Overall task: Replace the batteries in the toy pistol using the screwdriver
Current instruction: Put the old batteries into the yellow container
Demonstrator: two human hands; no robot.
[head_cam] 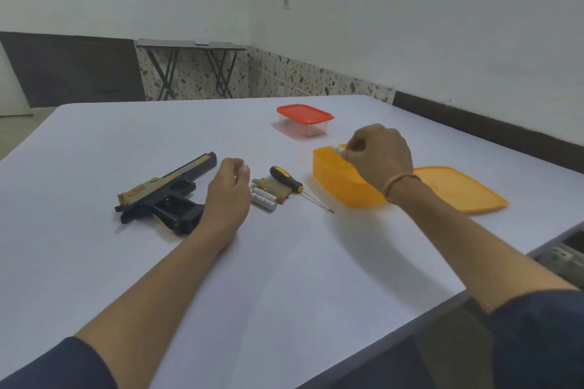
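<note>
The black and gold toy pistol (pixel 167 197) lies on its side on the white table, its grip compartment open. My left hand (pixel 229 191) rests just right of it with loosely curled fingers, holding nothing. White batteries (pixel 264 199) lie beside a gold cover piece (pixel 278 191). A screwdriver (pixel 289 181) with a black and yellow handle lies right of them. My right hand (pixel 377 158) hovers over the open orange box (pixel 335 178) and pinches a small white battery (pixel 339 148).
The orange lid (pixel 461 189) lies right of the box. A clear container with a red lid (pixel 303 120) stands farther back. The table's right edge runs close to my right forearm. A folding table stands by the far wall.
</note>
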